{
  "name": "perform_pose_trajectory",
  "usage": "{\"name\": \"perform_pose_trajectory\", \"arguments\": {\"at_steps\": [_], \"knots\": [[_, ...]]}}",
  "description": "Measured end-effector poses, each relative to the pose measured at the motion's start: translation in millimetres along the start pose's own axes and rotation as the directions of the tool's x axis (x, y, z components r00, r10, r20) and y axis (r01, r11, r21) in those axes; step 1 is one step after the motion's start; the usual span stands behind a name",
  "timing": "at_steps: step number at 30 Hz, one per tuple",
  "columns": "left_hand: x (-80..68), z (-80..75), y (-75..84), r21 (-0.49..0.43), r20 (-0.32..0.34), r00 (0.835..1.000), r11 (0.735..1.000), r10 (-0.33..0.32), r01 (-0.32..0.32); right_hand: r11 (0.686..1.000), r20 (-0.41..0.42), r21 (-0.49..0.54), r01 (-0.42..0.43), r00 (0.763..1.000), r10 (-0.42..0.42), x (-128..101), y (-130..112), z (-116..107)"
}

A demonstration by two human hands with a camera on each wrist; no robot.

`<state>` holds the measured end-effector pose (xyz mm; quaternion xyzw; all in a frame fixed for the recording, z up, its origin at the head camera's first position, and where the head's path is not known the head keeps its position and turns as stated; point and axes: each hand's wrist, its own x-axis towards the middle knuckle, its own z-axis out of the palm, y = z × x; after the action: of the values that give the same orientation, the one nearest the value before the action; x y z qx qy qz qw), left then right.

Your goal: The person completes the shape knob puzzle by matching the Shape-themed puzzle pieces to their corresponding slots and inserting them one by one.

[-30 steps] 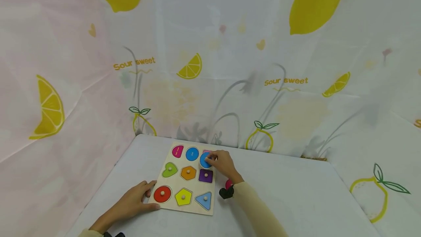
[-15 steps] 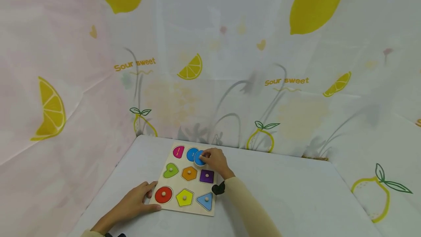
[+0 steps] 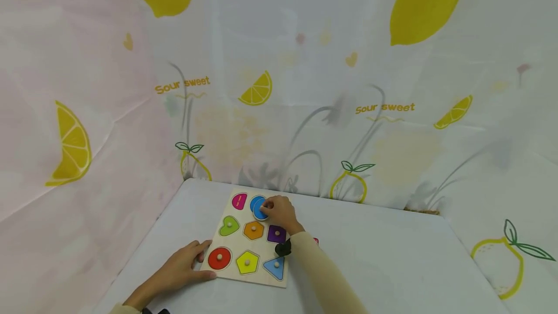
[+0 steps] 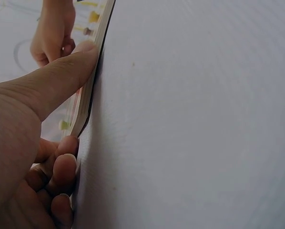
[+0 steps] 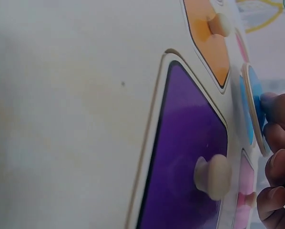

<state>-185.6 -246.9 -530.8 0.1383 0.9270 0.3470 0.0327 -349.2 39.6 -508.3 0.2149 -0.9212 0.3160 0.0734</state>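
A wooden peg puzzle board (image 3: pixel 231 241) lies on the white table with colourful shaped pieces in it. My right hand (image 3: pixel 281 211) pinches a blue round puzzle piece (image 3: pixel 259 210), tilted over the blue round recess (image 3: pixel 254 201) in the back row. In the right wrist view the round piece (image 5: pixel 251 102) stands on a slant, partly against or just above the board; contact is hard to tell. My left hand (image 3: pixel 183 265) holds the board's near left corner, thumb along the front edge and curled fingers at the side (image 4: pixel 61 176).
Beside the right sleeve a small pink-red piece (image 3: pixel 316 241) shows, mostly hidden. Knobbed pieces sit in the board, among them a purple square (image 3: pixel 276 233) and a red circle (image 3: pixel 219 258). At back left is a magenta half-round recess (image 3: pixel 239 201). Lemon-print cloth (image 3: pixel 305 125) stands behind.
My right hand has moved left with the blue round piece, from the back right recess to over the blue round one. The left hand keeps its hold on the corner.
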Motion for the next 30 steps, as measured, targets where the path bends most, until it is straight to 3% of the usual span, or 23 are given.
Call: {"name": "perform_pose_trajectory", "arguments": {"at_steps": [15,30], "knots": [[0.1,1.0,-0.4,0.006,0.009,0.999,0.999,-0.040,0.040,1.000,0.000,-0.014,-0.009,1.000,0.009,8,0,5],[1.5,0.9,-0.5,0.009,0.019,0.999,0.999,-0.039,0.039,0.999,0.010,-0.022,-0.029,1.000,0.029,19,0,10]]}}
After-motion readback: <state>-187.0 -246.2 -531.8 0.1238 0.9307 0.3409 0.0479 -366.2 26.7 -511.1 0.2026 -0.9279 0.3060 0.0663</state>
